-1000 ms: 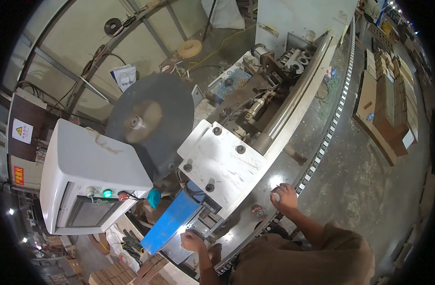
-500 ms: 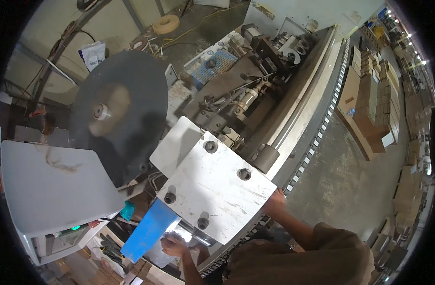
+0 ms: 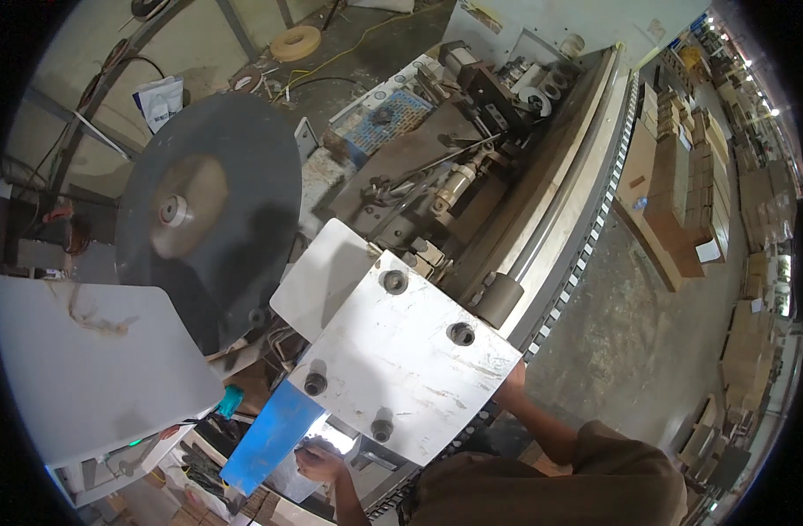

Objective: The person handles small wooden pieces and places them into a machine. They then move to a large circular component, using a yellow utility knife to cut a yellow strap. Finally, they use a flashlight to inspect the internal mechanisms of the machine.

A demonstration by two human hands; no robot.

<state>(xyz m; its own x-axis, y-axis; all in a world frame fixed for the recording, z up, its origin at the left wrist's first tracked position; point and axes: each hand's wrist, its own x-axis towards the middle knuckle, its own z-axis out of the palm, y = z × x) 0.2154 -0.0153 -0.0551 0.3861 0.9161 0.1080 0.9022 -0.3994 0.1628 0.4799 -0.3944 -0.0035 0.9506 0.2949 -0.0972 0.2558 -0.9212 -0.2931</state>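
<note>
A thick white metal plate with several recessed bolts covers the near end of a machine. Below its lower left edge, my left hand is closed, fingers curled, beside a blue guard plate and a brightly lit spot. What those fingers hold, if anything, I cannot make out. At the plate's right edge is my right hand; its fingers are hidden under or behind the plate. Past the plate lies the open mechanism, with a brass-coloured cylinder and dark blocks.
A large dark disc stands at the left, above a grey-white housing. A toothed chain track curves along the machine's right side. Stacked brown boards lie on the floor at right. A tan tape roll sits far back.
The view has shifted slightly, so the disc and the grey-white housing sit further left. Both hands stay at about the same places by the white plate.
</note>
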